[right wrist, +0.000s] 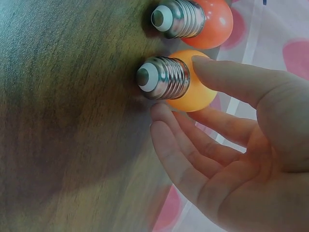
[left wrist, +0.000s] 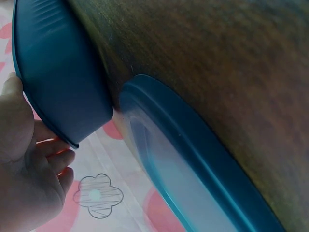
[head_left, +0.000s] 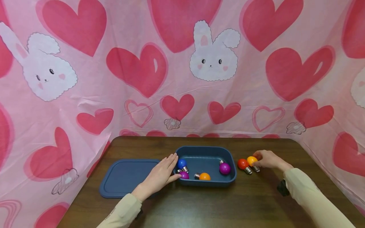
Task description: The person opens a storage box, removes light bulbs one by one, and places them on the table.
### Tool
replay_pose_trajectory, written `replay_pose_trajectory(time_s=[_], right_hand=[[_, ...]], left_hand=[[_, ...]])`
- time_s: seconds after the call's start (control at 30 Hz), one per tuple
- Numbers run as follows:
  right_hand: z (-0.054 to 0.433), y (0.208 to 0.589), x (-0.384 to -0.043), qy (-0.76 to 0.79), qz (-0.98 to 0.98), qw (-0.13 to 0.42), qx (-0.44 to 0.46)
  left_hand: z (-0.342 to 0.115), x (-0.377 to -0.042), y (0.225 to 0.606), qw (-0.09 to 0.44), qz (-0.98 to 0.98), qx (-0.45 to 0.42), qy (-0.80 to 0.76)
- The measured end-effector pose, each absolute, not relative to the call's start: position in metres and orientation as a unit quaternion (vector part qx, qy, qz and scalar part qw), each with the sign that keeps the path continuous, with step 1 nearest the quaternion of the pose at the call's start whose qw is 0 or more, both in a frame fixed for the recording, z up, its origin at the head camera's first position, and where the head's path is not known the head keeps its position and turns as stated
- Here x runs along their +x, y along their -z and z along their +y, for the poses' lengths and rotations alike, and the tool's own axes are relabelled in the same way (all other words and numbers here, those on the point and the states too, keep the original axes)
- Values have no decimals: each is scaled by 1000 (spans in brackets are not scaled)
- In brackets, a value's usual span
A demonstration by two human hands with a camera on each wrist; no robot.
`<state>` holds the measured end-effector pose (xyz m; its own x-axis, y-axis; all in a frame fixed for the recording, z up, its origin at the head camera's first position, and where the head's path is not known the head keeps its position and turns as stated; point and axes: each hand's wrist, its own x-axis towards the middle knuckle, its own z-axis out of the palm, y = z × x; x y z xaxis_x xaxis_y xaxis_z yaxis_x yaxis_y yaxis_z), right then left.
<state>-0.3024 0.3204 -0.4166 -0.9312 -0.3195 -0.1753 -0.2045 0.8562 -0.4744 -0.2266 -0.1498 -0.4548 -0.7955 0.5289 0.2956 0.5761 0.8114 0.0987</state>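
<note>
My left hand (head_left: pixel 159 172) rests at the left end of a dark blue plastic box (head_left: pixel 206 182), its fingers extended along the rim and the thumb near the front corner. In the left wrist view, the box's outer wall (left wrist: pixel 63 72) stands beside that hand. Inside lie a blue bulb (head_left: pixel 182 163), two purple bulbs, one at the left (head_left: pixel 184 175) and one at the right (head_left: pixel 225 168), and an orange bulb (head_left: pixel 204 176). To the right of the box, my right hand (head_left: pixel 268 159) pinches a yellow-orange light bulb (right wrist: pixel 193 92) between thumb and fingers; its metal screw base faces the wrist camera.
A red-orange bulb (head_left: pixel 243 163) lies on the wooden table (head_left: pixel 199 209) beside the pinched one. The flat blue lid (head_left: pixel 128 175) lies left of the box, partly under my left arm. A pink cloth (head_left: pixel 182 79) with hearts and rabbits hangs behind the table.
</note>
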Motion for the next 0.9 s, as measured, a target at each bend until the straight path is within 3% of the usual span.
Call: replay_pose_trajectory(time_s=[0.9], right_hand=[[320,418,-297,230,954,110,-155]], left_hand=[[-149,-227,455,117,-947,-284,94]])
